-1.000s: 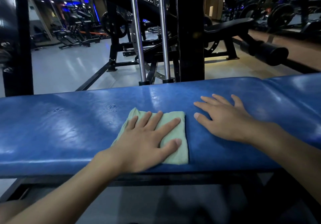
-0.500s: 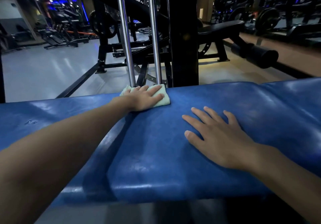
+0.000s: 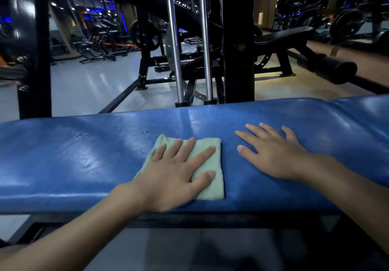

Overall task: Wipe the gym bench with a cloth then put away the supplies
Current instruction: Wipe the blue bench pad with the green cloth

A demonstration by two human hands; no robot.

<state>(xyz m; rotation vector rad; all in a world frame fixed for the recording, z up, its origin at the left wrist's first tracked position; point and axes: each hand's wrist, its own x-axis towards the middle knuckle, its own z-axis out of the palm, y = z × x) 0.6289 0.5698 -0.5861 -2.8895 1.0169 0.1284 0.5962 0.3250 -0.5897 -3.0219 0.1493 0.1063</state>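
Observation:
A blue padded gym bench [image 3: 84, 161] runs across the view from left to right. A folded pale green cloth [image 3: 212, 165] lies flat on its near half, close to the front edge. My left hand [image 3: 174, 174] presses on the cloth with straight, spread fingers and covers most of it. To the right, my right hand [image 3: 273, 155] rests flat on the bare blue pad, fingers spread, about a hand's width from the cloth. A few water droplets [image 3: 144, 132] sit on the pad just beyond the cloth.
Directly behind the bench stand a thick black upright post [image 3: 239, 39] and two chrome guide rods [image 3: 173, 39]. Another black post [image 3: 43, 50] rises at the left. A black bench [image 3: 282, 39] and a padded roller [image 3: 334, 68] stand at the back right. Grey floor [image 3: 88, 90] lies beyond.
My left hand has pulled the cloth back from the bench's far edge to the near edge. My right hand has stayed flat on the pad.

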